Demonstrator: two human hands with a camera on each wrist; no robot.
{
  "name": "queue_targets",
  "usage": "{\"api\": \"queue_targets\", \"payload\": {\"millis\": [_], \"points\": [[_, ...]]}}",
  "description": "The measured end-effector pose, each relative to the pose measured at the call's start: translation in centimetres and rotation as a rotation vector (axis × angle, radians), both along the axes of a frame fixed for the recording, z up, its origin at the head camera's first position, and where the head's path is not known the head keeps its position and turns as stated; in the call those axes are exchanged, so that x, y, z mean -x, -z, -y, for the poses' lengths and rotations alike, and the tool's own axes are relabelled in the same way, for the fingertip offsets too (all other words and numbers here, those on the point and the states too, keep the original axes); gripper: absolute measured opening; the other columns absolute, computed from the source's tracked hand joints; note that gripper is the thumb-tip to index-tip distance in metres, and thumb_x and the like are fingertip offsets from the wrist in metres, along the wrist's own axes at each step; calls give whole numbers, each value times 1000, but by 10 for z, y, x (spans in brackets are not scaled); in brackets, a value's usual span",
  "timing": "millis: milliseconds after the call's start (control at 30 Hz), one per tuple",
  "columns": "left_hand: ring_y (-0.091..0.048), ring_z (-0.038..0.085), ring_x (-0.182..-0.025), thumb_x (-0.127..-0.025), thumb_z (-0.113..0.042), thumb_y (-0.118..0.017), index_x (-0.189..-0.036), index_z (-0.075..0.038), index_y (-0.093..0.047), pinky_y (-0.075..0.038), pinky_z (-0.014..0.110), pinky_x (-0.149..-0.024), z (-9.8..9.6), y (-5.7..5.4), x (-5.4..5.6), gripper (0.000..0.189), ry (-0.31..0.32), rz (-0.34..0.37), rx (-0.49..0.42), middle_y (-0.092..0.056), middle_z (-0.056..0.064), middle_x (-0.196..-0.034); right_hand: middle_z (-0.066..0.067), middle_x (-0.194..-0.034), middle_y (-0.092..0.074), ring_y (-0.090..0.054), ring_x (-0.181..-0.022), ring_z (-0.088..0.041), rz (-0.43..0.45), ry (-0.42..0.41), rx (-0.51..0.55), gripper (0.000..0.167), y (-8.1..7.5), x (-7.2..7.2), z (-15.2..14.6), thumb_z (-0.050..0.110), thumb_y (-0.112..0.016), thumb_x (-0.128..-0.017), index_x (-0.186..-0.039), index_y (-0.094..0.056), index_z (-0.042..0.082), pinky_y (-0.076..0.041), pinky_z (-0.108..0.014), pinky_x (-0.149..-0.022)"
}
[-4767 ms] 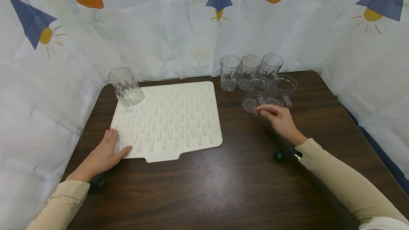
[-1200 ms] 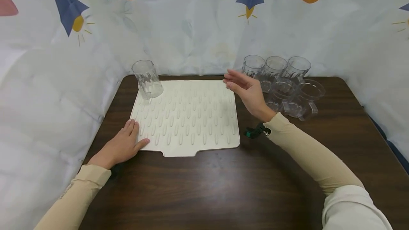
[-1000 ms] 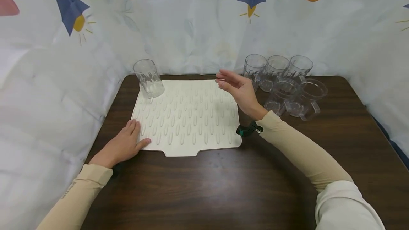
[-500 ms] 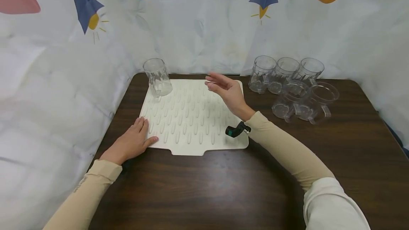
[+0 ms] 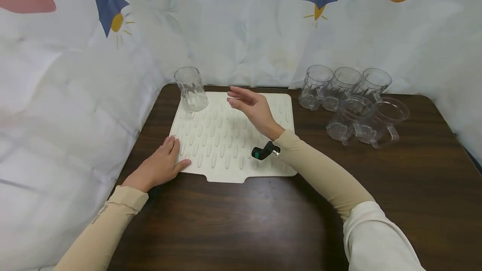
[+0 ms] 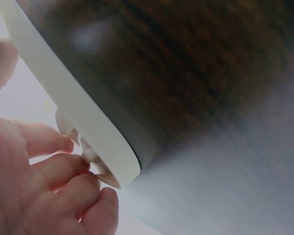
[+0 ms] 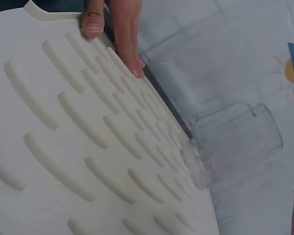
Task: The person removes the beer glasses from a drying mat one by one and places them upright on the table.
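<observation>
A white board with raised oval ridges (image 5: 222, 162) lies on the dark table. My left hand (image 5: 160, 164) rests on its left edge, thumb and fingers extended; the left wrist view shows the fingers (image 6: 63, 171) close along the board's rim (image 6: 78, 107). On the board's far left corner stands a clear mug (image 5: 193, 93), seen also in the right wrist view as a pale mug (image 7: 240, 132). Over the far middle of the board hovers my right hand (image 5: 254, 110), holding nothing, its fingers loosely bent and pointing left toward that mug.
Several clear mugs with handles (image 5: 346, 87) stand grouped on the table right of the board. A white printed curtain (image 5: 244, 45) hangs close behind the table and along its left side. My right forearm (image 5: 320, 170) crosses over the board's right edge.
My right hand has left the front mug of the right group, which stays there, and has moved left across the board. The head view has turned left. My left hand stays put.
</observation>
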State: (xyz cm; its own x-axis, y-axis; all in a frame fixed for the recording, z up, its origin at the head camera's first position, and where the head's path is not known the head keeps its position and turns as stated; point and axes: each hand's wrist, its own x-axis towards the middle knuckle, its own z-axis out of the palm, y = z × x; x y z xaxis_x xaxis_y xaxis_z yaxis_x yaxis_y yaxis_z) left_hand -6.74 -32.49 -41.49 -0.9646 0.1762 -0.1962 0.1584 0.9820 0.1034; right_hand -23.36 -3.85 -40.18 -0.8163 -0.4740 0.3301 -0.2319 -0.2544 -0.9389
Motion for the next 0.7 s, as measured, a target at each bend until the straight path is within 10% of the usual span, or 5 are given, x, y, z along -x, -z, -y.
{"api": "queue_targets", "payload": {"millis": [700], "points": [[-20, 56, -155, -105, -42, -55, -154, 20, -24, -28, 64, -125, 0, 1, 2, 85, -26, 22, 8, -20, 41, -165, -17, -138, -69, -71, -123, -24, 45, 11, -29, 46, 17, 13, 51, 9, -71, -98, -143, -62, 7, -58, -32, -104]]}}
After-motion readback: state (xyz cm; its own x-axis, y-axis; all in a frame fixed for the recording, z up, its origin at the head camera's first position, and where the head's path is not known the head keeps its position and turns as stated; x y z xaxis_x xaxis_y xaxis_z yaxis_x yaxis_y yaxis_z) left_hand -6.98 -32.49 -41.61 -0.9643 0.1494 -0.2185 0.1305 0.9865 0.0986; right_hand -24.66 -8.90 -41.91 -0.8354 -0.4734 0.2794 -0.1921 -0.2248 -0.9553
